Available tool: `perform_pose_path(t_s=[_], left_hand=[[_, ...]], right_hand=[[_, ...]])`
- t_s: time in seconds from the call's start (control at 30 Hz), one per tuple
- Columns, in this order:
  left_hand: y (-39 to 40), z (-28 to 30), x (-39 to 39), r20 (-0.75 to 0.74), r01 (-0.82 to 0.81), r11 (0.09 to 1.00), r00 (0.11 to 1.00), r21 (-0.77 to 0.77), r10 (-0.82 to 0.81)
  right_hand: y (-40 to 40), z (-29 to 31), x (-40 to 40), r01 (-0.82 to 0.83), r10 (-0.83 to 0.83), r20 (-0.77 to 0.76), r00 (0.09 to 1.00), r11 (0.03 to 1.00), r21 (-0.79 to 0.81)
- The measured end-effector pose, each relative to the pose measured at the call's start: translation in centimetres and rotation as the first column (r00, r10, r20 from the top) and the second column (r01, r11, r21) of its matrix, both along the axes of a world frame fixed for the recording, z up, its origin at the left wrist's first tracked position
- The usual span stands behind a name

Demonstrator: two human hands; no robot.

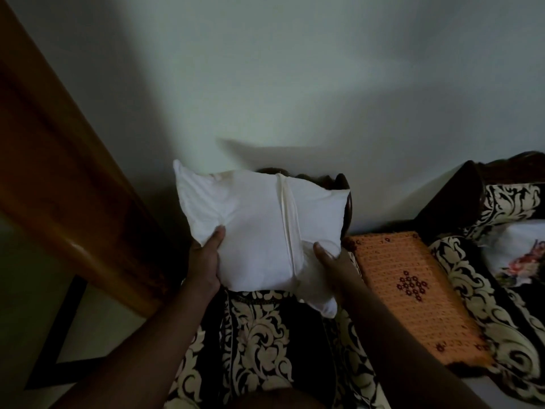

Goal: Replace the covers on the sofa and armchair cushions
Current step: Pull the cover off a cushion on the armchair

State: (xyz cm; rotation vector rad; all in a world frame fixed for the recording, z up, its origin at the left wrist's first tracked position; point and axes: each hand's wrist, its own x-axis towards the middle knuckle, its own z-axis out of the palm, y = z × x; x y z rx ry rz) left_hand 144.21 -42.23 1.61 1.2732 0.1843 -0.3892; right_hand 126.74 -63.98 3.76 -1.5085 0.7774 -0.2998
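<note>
You face a pale wall [295, 69] over a black-and-cream floral upholstered armchair [259, 335], an orange crocheted cloth [413, 290] on its arm. Your left hand [205, 261] and right hand [330, 261] grip the plain white zip-seamed cushion [259, 225] by its sides, thumbs pressed into it, upright against the chair back.

A wooden door [59, 178] stands left; pale wall [295, 69] behind; perhaps tiled floor [29, 290].

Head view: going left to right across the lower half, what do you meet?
Wooden door edge → left hand → white cushion → right hand → orange crocheted cloth → floral cushion at the far right.
</note>
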Motion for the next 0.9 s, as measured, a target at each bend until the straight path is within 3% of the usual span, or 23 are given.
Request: perform_pose_path(t_s=[0.1, 0.17, 0.3, 0.5, 0.6, 0.8, 0.9], left_hand=[[0.1, -0.2, -0.1, -0.028, -0.039, 0.998, 0.999, 0.053, 0.041], [0.6, -0.1, 0.2, 0.063, -0.047, 0.978, 0.997, 0.201, 0.035], [2.3, -0.4, 1.4, 0.297, -0.156, 0.813, 0.955, 0.561, -0.022], [4.1, 0.2, 3.9, 0.354, -0.209, 0.538, 0.917, 0.817, -0.182], [5.3, 0.6, 5.0, 0.375, -0.252, 0.474, 0.908, 0.844, -0.185], [8.8, -0.4, 7.0, 0.341, -0.278, 0.34, 0.929, 0.898, -0.141], [8.3, -1.4, 8.2, 0.109, -0.058, 0.222, 0.968, 0.973, -0.228]], right_hand=[[1.1, -0.4, 0.3, 0.22, -0.221, -0.004, 0.975, 0.974, -0.057], [1.2, 0.1, 0.7, 0.313, -0.311, 0.038, 0.95, 0.945, -0.094], [0.2, 1.3, 1.4, 0.325, -0.296, 0.175, 0.939, 0.929, -0.176], [-0.8, 3.5, 1.8, 0.309, -0.255, 0.258, 0.932, 0.93, -0.197], [-0.6, 4.9, 1.5, 0.3, -0.231, 0.313, 0.921, 0.935, -0.191], [-1.4, 7.7, 0.3, 0.182, -0.086, 0.381, 0.92, 0.958, -0.223], [-1.3, 8.0, 0.2, 0.108, -0.006, 0.371, 0.929, 0.961, -0.255]])
